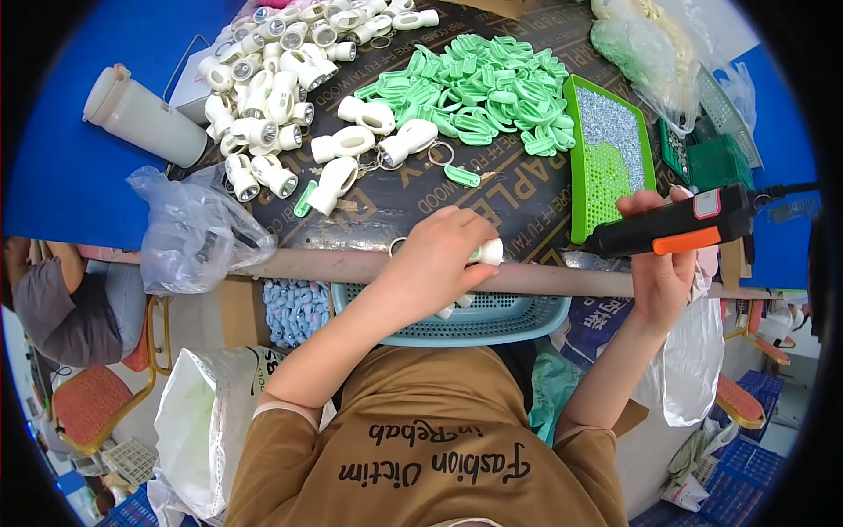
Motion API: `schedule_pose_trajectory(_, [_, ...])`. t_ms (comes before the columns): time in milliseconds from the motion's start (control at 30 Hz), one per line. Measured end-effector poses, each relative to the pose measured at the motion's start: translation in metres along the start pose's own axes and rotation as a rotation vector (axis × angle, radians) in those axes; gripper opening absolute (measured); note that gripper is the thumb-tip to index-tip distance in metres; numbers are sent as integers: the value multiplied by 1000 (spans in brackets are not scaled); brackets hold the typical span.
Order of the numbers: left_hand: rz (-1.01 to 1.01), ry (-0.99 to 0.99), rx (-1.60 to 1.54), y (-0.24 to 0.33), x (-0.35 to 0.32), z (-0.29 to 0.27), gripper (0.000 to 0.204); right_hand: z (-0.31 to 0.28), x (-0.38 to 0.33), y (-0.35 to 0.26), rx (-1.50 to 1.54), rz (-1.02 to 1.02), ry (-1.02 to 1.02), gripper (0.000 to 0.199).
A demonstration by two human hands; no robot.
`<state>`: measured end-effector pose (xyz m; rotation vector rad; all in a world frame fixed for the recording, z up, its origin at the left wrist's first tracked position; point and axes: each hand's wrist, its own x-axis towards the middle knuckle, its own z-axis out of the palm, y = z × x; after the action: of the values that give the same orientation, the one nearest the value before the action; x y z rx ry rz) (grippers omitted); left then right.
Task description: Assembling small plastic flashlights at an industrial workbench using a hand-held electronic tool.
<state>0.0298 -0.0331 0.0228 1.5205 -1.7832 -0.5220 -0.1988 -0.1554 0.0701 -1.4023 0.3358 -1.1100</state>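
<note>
My left hand (435, 259) is closed around a small white keychain flashlight (492, 253) at the table's front edge; its head pokes out past my fingers, and most of the body is hidden. A metal key ring shows beside that hand. In my right hand (663, 277) is a black electric screwdriver (650, 227) with an orange lever, its tip pointing left over the near end of a green tray (651, 154). This tray holds many tiny silver screws (610, 123). Several white flashlights (334, 184) lie ahead of my left hand, near a heap of green plastic pieces (492, 88).
A large pile of white flashlights (281, 88) covers the back left, beside a white tumbler (145, 114). Plastic bags lie at left (202, 228) and back right (645, 53). Below the table edge sits a blue basket (518, 321). Another person's arm (68, 262) shows far left.
</note>
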Motion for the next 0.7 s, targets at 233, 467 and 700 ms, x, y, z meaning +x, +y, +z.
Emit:
schedule_pose_trajectory(233, [17, -16, -50, -1, -1, 1, 33, 1, 1, -6, 12, -94, -38, 59])
schedule_pose_trajectory(467, [-1, 25, -32, 1, -2, 3, 33, 6, -2, -26, 31, -67, 143, 42])
schedule_pose_trajectory(700, [44, 13, -27, -4, 1, 4, 35, 23, 18, -18, -193, -312, 322, 61])
